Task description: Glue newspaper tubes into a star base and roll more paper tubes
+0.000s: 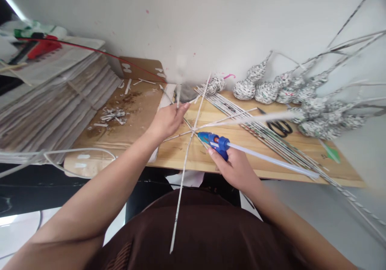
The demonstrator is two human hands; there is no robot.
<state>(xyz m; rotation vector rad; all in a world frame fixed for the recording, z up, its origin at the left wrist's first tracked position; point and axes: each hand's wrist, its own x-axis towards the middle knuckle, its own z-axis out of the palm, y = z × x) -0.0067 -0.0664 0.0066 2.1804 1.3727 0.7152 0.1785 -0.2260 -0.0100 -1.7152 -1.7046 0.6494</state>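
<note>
My right hand (237, 165) is wrapped round the grip of a blue hot glue gun (222, 144), with a long glue stick (271, 161) sticking out of its back. The gun's nozzle touches or nearly touches the middle of several rolled paper sticks (184, 169) that cross like a star over the table. One of these sticks reaches down in front of my brown top. Just left of the crossing, the fingers of my left hand (169, 121) are closed on a thin rolled paper stick (193, 100); part of it is blurred.
Loose paper sticks (271, 141) lie in a bundle on the wooden table (340, 167), beside black scissors (279, 128). Woven paper gourd shapes (267, 92) line the wall. At left are stacked newspapers (81, 89) and cardboard (135, 117) with paper scraps (113, 116).
</note>
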